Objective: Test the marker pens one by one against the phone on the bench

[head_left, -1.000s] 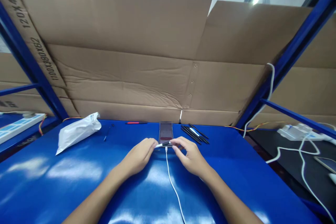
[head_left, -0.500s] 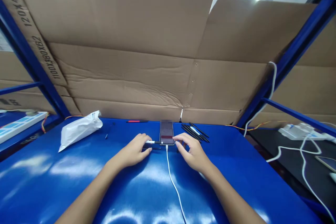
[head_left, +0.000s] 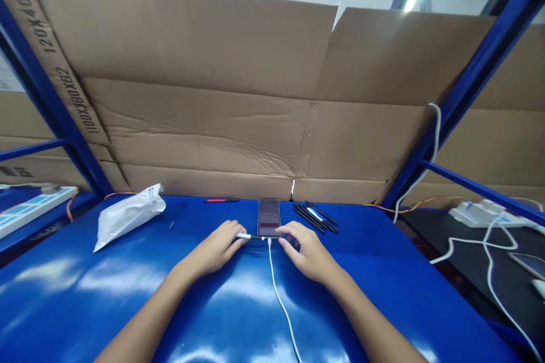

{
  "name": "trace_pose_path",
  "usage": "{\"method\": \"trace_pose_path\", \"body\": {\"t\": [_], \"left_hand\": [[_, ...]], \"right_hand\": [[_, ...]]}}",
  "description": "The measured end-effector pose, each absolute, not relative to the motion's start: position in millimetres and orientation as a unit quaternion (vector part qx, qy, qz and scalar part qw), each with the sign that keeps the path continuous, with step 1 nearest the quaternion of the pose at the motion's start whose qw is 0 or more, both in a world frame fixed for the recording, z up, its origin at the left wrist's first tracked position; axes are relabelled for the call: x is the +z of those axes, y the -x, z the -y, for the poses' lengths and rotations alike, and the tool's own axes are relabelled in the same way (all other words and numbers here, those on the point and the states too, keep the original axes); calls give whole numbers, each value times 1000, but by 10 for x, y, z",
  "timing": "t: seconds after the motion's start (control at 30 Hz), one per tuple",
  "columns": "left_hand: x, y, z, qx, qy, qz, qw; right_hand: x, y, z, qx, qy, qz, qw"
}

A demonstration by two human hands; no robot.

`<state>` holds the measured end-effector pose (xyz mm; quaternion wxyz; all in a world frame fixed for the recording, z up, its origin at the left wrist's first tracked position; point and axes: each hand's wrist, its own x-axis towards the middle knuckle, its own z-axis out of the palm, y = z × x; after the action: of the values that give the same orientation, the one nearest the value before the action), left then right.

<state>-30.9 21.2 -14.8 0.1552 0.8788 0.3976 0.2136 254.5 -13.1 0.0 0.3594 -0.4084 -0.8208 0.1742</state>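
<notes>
My left hand (head_left: 222,245) is closed, thumb and fingers pinching a white-and-black pen (head_left: 250,236). The pen lies level, pointing right, in front of the near end of a phone (head_left: 269,218). My right hand (head_left: 304,249) is curled at the phone's near right corner, thumb and fingertips drawn together close to the pen's far end. What it grips there is too small to make out. A white charging cable (head_left: 279,295) runs from the phone's near edge toward me. Right of the phone lie several dark pens (head_left: 315,216), one with a white part.
A white plastic bag (head_left: 128,216) lies on the blue table (head_left: 204,317) at left. A red pen (head_left: 221,200) is near the back edge, before a cardboard wall (head_left: 204,108). Power strips (head_left: 38,210) stand left, and a white adapter (head_left: 485,215) with cables sits right.
My right hand has shifted slightly left and down, bringing its fingertips nearer the pen's end. My left hand keeps the pen. The view has tilted up a little.
</notes>
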Motion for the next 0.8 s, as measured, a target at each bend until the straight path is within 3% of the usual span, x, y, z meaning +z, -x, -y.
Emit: {"method": "trace_pose_path", "body": {"t": [0.6, 0.8], "left_hand": [[-45, 27, 5, 223, -878, -360, 221], [-20, 46, -21, 241, -858, -415, 186]], "right_hand": [[-69, -2372, 209, 181, 387, 847, 316], [-65, -2496, 134, 150, 418, 830, 337]]}}
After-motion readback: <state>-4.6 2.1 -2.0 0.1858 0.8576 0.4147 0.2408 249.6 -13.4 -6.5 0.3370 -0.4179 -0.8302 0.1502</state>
